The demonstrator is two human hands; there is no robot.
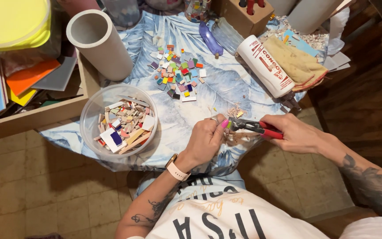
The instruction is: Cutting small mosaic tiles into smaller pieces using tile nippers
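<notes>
right hand (290, 132) is wrapped tight around the red handles of the tile nippers (250, 126), and i keep the jaws pointing left toward my left hand (206, 139), which pinches a small tile piece (229, 125) right at the blades, above the table's near edge. to nip cleanly, i judge i should seat only the tile's edge in the jaws, hold steady, and squeeze slowly over the leaf-print cloth (191, 113). cut chips (234, 111) lie just beyond; the clear bowl of offcuts (119, 121) sits left, coloured tiles (177, 73) farther up.
</notes>
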